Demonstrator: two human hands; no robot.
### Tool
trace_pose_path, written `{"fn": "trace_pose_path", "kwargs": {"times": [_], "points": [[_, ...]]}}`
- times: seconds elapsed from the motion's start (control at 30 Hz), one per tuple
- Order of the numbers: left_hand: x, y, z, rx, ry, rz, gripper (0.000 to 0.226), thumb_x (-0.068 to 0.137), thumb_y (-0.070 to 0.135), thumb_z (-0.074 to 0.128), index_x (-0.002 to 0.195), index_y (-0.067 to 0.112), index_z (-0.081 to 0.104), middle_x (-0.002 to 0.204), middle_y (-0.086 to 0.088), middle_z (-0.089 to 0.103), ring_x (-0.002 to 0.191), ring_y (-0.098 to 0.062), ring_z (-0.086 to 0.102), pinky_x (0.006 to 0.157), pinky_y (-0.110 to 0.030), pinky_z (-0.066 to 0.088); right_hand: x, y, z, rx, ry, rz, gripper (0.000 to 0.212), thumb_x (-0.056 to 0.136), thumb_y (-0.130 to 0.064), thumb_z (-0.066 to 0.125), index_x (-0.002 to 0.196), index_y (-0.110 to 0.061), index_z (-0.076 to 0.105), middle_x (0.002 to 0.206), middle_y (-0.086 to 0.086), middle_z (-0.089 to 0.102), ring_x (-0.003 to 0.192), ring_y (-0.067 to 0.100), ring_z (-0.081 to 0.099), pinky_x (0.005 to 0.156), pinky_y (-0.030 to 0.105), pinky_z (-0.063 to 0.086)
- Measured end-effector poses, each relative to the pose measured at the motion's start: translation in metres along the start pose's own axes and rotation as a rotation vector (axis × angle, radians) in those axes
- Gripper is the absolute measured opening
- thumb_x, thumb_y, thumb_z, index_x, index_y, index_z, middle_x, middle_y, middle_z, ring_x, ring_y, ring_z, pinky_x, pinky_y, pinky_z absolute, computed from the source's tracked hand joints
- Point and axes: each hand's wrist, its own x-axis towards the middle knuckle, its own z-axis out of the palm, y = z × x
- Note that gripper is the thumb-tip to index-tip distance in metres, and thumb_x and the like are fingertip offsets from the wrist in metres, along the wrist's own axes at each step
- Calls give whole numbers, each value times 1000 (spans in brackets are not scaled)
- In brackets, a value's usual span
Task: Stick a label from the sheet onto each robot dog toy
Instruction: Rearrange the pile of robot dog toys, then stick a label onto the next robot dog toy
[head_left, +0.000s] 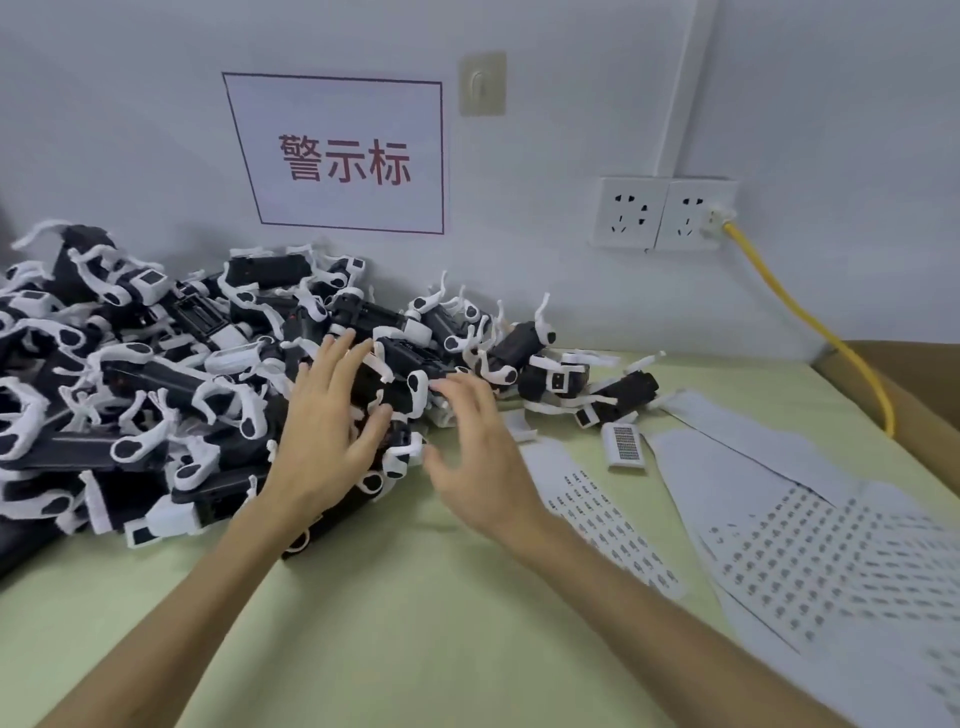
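Robot dog toys (171, 384), black-bodied with white legs, are lying in a tangled heap along the wall, filling the left and middle of the pale green table (395, 613). Both hands are reaching into the near edge of that heap. The left hand (324, 426) is lying flat over the toys with fingers straight and spread, gripping nothing. The right hand (480, 452) is hovering just beside it, fingers straight and slightly apart, holding nothing, its fingertips reaching the toys at the pile's edge. Label sheets (810, 551) are lying to the right on the table, one narrower strip (608, 525) sitting just beside the right wrist. A sign with red characters (343, 156) is hanging on the wall above the heap, and a yellow cable (810, 322) is running down from a wall socket (691, 213) toward a cardboard box (914, 395).
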Motion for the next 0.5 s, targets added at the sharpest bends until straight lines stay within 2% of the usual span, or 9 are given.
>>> {"fn": "trace_pose_path", "kwargs": {"times": [0.1,0.17,0.2,0.27,0.33,0.4,0.5], "points": [[-16,17,-1,-172,158,5,57,98,23,55,152,9,42,163,-8,36,155,-19,26,123,-63,21,11,3,11,-5,32,177,70,89,-8,63,153,-17,35,158,1,28,138,19,41,113,32,39],[-33,32,6,-159,279,8,48,97,19,55,142,7,49,155,-12,46,150,-24,37,122,-64,22,28,7,13,-171,2,161,70,91,-14,62,155,-18,34,159,4,31,146,25,33,116,42,38],[-43,40,12,-77,297,12,47,95,23,54,140,8,52,155,-12,47,149,-25,39,124,-61,19,36,10,13,-270,-28,128,68,92,-18,63,155,-19,36,157,4,35,148,27,30,116,45,37],[-60,49,24,169,249,89,51,93,33,54,140,14,55,160,-10,44,151,-28,36,128,-53,12,48,14,9,-374,-92,87,66,92,-24,65,153,-21,40,148,5,44,141,28,36,111,45,40],[-65,46,29,362,164,202,53,94,40,53,142,19,59,163,-11,40,153,-31,33,127,-50,10,57,17,1,-369,-153,67,64,87,-26,72,146,-22,48,137,5,49,129,26,48,101,41,47],[-52,32,24,406,100,230,54,95,45,49,142,20,61,164,-10,39,153,-32,32,126,-50,11,64,16,-8,-362,-208,42,60,84,-28,77,138,-22,53,130,3,51,119,26,55,90,39,48],[-20,1,5,364,52,123,59,97,43,40,145,13,57,166,-12,33,155,-34,24,125,-56,13,65,13,-25,-408,-232,-15,53,83,-36,78,131,-23,57,124,-2,56,110,25,61,86,40,49]]}}
